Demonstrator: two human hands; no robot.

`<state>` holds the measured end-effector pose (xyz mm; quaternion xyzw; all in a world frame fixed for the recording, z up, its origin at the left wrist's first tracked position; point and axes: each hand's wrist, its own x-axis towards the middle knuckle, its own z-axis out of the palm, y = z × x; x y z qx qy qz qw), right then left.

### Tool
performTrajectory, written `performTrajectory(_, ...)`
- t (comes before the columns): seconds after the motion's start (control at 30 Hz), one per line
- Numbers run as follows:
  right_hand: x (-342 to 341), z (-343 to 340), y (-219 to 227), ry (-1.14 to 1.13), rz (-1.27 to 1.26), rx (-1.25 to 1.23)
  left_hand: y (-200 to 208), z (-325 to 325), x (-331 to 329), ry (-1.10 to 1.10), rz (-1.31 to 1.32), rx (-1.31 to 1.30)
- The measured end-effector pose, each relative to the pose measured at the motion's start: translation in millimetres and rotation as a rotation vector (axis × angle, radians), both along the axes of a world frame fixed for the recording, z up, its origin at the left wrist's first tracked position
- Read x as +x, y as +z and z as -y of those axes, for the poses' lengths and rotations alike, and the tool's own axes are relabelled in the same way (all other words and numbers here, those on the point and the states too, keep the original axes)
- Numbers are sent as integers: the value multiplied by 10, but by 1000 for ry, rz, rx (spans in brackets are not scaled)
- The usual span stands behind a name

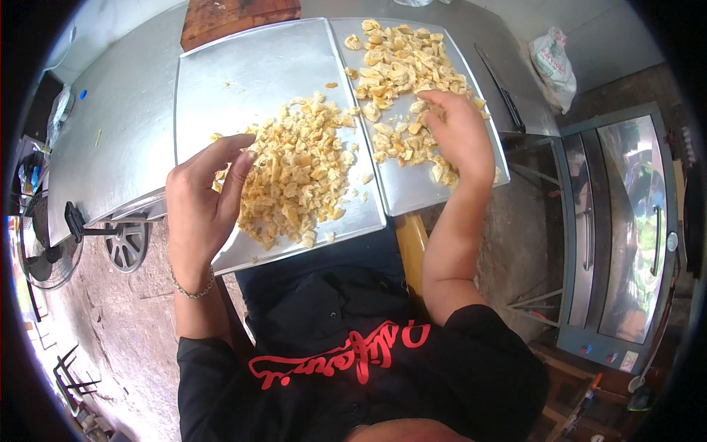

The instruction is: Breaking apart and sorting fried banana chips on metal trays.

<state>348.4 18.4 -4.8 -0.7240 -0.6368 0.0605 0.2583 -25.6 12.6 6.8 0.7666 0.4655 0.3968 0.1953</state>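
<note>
Smaller pale-yellow food pieces (294,173) lie heaped on the left metal tray (254,66); I cannot tell what food they are. My left hand (206,195) hovers at the heap's left edge, thumb and fingers curved but apart, with nothing visible between them. Larger pale-yellow chunks (405,62) cover much of the right metal tray (405,195). Among these, my right hand (460,136) reaches in from the right with thumb and index finger apart. One chunk (418,107) sits by those fingertips, not visibly gripped.
Both trays rest on a metal table (121,147). A black-handled knife (508,103) lies right of the trays, near a white plastic bag (554,70). At the back is a wooden board (236,18). A steel-doored oven (626,228) stands right, a fan (48,243) left.
</note>
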Motion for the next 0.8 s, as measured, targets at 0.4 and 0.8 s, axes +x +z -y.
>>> performTrajectory(0.4, -105, -55, -45, -53, 157, -88, 63, 17, -57, -49, -34, 63)
performTrajectory(0.8, -1119, 151, 104, 710, -799, 14, 16, 112, 138, -164, 102, 38)
